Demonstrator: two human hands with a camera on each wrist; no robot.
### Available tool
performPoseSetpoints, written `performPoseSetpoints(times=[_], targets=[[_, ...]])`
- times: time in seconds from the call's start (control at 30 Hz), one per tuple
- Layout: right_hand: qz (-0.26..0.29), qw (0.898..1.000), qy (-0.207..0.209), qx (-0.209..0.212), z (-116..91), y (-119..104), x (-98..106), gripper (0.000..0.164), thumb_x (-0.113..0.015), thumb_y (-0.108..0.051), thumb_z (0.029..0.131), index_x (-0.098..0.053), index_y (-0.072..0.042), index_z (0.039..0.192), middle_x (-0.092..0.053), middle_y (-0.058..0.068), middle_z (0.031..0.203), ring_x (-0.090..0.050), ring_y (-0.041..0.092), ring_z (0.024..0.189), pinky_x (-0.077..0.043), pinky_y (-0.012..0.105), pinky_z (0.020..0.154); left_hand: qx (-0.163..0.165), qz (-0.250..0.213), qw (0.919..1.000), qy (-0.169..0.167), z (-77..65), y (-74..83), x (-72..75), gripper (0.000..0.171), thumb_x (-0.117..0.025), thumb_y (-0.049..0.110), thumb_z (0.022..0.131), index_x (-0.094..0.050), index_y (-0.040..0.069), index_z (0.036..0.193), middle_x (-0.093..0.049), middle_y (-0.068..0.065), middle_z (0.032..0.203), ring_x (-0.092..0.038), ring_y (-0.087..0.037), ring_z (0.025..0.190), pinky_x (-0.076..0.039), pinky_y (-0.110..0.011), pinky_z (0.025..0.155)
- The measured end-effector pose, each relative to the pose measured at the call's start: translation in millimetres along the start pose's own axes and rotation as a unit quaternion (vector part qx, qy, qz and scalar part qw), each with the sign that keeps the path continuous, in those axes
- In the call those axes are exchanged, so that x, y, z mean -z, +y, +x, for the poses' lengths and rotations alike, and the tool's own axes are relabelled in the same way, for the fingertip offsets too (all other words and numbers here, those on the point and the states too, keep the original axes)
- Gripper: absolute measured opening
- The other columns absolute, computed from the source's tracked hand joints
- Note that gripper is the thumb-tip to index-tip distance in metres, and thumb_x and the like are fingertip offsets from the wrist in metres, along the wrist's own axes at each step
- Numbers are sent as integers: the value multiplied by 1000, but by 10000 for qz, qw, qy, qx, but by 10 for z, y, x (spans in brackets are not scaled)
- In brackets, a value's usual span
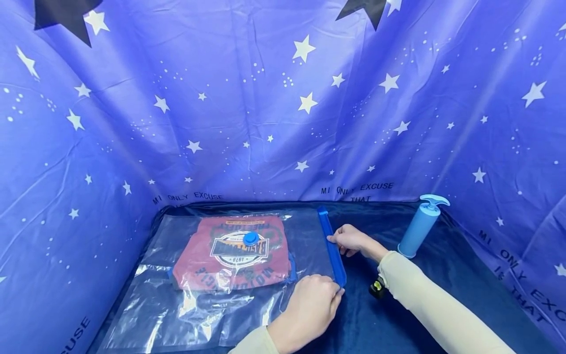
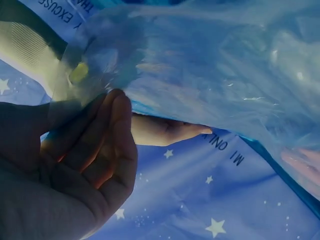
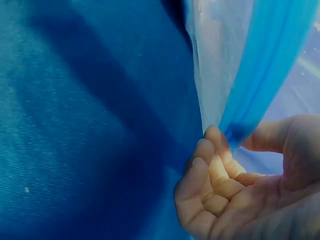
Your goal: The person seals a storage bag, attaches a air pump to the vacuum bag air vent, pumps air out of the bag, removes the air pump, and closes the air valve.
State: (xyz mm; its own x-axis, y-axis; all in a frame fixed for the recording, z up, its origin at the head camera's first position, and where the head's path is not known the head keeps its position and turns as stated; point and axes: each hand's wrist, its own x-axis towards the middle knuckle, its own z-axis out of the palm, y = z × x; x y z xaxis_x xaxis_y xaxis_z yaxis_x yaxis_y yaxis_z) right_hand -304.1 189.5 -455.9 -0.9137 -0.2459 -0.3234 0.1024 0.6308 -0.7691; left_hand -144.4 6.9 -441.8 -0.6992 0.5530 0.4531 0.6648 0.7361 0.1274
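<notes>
A clear plastic vacuum storage bag (image 1: 146, 290) lies flat with a folded red printed shirt (image 1: 190, 265) inside. Its round blue valve (image 1: 250, 239) sits over the shirt's print. Along the bag's right end runs a blue zip strip (image 1: 325, 223). My left hand (image 1: 309, 307) pinches the bag's edge by the near end of that strip; the left wrist view shows its fingertips (image 2: 117, 100) against the clear film. Farther along, my right hand (image 1: 353, 240) pinches the strip's outer edge between thumb and fingers, as the right wrist view shows the blue band (image 3: 270, 65) rising from its grip.
A light blue hand pump (image 1: 420, 226) stands upright at the right, beyond my right forearm. Dark blue cloth (image 1: 380, 324) covers the surface. Purple star-printed fabric (image 1: 247, 98) encloses the back and sides. A small black object (image 1: 377, 289) shows beneath the right wrist.
</notes>
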Motion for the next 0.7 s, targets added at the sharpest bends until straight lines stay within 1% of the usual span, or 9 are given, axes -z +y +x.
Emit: performPoseSetpoints(times=[0.13, 0.27, 0.37, 0.47, 0.6, 0.7], targets=[[-31, 10000, 36, 16, -10, 61, -28, 29, -64, -20, 105, -58, -10, 78, -59, 6, 72, -58, 19, 64, -49, 31, 56, -43, 162, 9995, -286, -13, 42, -52, 32, -74, 27, 100, -70, 22, 69, -60, 10, 65, -64, -9, 65, -52, -27, 61], [-40, 10000, 89, 20, -1, 113, -49, 30, -65, -19, 104, -58, -11, 76, -59, 6, 71, -57, 18, 62, -46, 28, 53, -50, 249, 9985, -476, -22, 76, -79, 33, -76, 32, 98, -69, 22, 67, -63, 8, 69, -66, -10, 69, -53, -28, 64], [-37, 9999, 121, 46, 3, 136, -59, 32, -65, -18, 103, -56, -12, 74, -59, 6, 69, -56, 17, 60, -44, 26, 51, -16, 178, 9981, -594, -30, 92, -79, 33, -79, 36, 96, -70, 23, 67, -64, 9, 71, -66, -10, 72, -53, -28, 66], [-36, 9999, 130, 88, -5, 142, -66, 34, -65, -18, 103, -54, -13, 72, -58, 6, 69, -55, 17, 60, -42, 26, 50, 6, 76, 9972, -741, -42, 100, -67, 30, -81, 39, 94, -72, 22, 70, -64, 10, 73, -64, -9, 73, -52, -28, 67], [-26, 9999, 133, 104, -19, 156, -80, 39, -64, -17, 104, -50, -15, 68, -57, 6, 69, -55, 18, 60, -41, 26, 51, -16, -62, 9943, -1066, -71, 95, -50, 27, -82, 46, 91, -75, 23, 79, -66, 11, 78, -65, -7, 76, -52, -27, 68], [-34, 9998, 159, 78, -19, 181, -99, 39, -64, -17, 104, -49, -15, 68, -57, 6, 69, -55, 18, 60, -42, 27, 52, -14, -257, 9911, -1309, -97, 78, -45, 27, -83, 49, 90, -77, 23, 87, -66, 13, 80, -65, -4, 78, -53, -26, 68]])
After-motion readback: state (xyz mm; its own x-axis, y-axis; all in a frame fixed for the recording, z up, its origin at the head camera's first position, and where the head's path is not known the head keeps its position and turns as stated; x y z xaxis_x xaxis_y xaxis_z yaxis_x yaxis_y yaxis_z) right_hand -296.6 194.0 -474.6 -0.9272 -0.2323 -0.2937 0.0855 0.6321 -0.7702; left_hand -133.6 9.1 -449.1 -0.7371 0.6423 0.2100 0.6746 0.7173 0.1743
